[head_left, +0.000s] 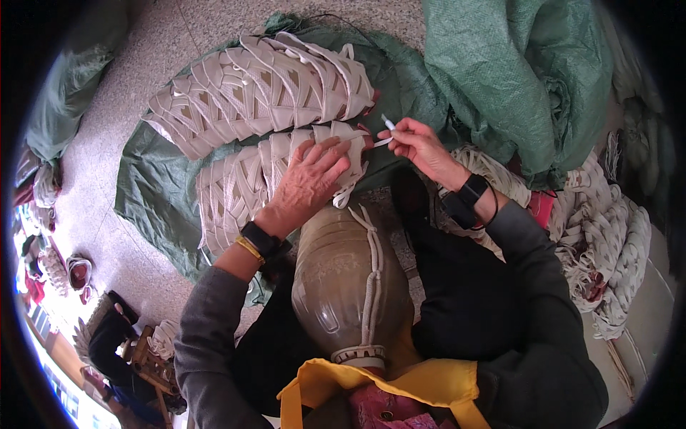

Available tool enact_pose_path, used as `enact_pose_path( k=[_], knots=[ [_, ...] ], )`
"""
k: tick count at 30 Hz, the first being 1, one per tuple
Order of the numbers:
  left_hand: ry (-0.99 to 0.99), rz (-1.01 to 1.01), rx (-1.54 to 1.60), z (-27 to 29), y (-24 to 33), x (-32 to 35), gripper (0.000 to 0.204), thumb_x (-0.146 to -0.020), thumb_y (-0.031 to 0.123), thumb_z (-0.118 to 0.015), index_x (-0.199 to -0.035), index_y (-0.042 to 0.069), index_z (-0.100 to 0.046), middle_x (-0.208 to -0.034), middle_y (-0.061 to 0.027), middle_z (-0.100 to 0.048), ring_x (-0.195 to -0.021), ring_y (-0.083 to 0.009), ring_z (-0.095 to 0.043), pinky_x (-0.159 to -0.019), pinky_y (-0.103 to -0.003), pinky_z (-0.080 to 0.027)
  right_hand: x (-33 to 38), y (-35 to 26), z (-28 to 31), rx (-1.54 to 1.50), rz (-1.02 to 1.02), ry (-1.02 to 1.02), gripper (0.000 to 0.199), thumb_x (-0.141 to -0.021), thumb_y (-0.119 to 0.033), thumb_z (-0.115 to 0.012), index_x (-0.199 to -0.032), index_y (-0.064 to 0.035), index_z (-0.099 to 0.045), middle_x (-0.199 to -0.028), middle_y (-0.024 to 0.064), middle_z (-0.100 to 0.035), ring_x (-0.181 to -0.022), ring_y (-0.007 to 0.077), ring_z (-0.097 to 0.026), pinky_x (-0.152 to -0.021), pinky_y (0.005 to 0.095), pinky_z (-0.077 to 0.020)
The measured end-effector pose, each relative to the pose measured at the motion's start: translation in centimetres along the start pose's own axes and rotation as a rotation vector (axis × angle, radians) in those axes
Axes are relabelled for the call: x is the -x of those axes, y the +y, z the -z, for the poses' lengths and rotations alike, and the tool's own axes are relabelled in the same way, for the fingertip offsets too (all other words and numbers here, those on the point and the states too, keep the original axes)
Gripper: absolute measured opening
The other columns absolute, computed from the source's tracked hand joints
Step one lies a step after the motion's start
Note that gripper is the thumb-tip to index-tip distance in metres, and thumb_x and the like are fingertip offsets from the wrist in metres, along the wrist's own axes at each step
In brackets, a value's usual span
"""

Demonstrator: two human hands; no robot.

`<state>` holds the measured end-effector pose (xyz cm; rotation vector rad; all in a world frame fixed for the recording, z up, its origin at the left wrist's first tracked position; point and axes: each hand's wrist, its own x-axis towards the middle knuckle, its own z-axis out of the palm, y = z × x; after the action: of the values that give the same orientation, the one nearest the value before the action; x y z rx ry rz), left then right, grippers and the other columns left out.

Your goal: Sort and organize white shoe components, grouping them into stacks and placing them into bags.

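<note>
Two rows of nested beige shoe uppers lie on a green woven sack: a far row [257, 93] and a nearer row [236, 182]. My left hand [311, 175] lies on the right part of the nearer row, fingers spread over the uppers. Just right of that row's end, my right hand [423, 146] pinches a white lace [384, 141] between thumb and fingers; a short white tip sticks up past them. Between my legs a big, cloudy plastic bottle [343, 279] lies with its neck toward me. White laces [373, 275] run along its top.
A bulging green sack [514, 79] stands at the far right. Bundles of laced beige uppers [604, 236] lie right of my arm. The green sack sheet [153, 186] spreads over the speckled floor [93, 179]. A small wooden stool [151, 365] and clutter are at the lower left.
</note>
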<state>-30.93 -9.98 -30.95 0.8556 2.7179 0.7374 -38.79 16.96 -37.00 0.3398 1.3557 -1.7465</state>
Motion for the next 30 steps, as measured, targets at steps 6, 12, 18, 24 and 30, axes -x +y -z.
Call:
enact_pose_path(
  k=[6,12,18,24,30],
  knots=[
    [0.104,0.028,0.22,1.1,-0.2,0.2,0.044,-0.073,0.004,-0.071,-0.112,0.004,-0.05,-0.128,-0.014,-0.051,-0.119,-0.034,-0.049,-0.099,-0.045,-0.041,-0.9,-1.2,0.4,-0.175,0.145,0.074,0.013,-0.096,-0.014,-0.06,-0.103,-0.0027,-0.06,-0.099,0.0085,-0.067,-0.084,0.0115,-0.064,-0.078,0.0242,-0.0533],
    [0.272,0.376,0.208,2.7,-1.1,0.7,0.038,-0.078,-0.001,-0.065,-0.113,-0.003,-0.051,-0.115,-0.0185,-0.053,-0.103,-0.0369,-0.052,-0.089,-0.045,-0.044,-3.8,-1.3,0.8,0.065,0.244,0.253,0.017,-0.094,-0.018,-0.064,-0.1,-0.0017,-0.063,-0.091,0.0077,-0.068,-0.074,0.0125,-0.065,-0.067,0.0259,-0.0545],
    [0.468,0.54,0.09,2.7,-3.2,0.7,0.051,-0.079,-0.001,-0.065,-0.125,-0.004,-0.042,-0.106,-0.0195,-0.05,-0.102,-0.035,-0.053,-0.089,-0.044,-0.044,-7.5,-2.2,0.4,0.191,0.204,0.261,0.019,-0.094,-0.02,-0.062,-0.1,-0.0015,-0.062,-0.088,0.0056,-0.067,-0.07,0.0107,-0.064,-0.06,0.0236,-0.0516],
    [0.562,0.542,0.222,2.4,-4.7,-0.4,0.042,-0.08,-0.007,-0.061,-0.118,-0.002,-0.045,-0.112,-0.0174,-0.056,-0.1,-0.0301,-0.061,-0.085,-0.037,-0.053,-9.1,-3.6,-0.9,0.263,0.074,0.117,0.016,-0.094,-0.021,-0.06,-0.095,-0.0049,-0.063,-0.082,0.0014,-0.064,-0.066,0.006,-0.057,-0.057,0.0186,-0.0439],
    [0.713,0.655,0.529,2.5,-6.3,-0.5,0.029,-0.079,-0.014,-0.055,-0.105,-0.004,-0.046,-0.108,-0.0159,-0.055,-0.089,-0.0245,-0.065,-0.076,-0.033,-0.058,-9.6,-4.8,-1.0,0.383,0.016,0.061,0.017,-0.092,-0.017,-0.056,-0.098,-0.0032,-0.064,-0.078,0.0004,-0.063,-0.062,0.0051,-0.053,-0.053,0.019,-0.0415]
  ],
)
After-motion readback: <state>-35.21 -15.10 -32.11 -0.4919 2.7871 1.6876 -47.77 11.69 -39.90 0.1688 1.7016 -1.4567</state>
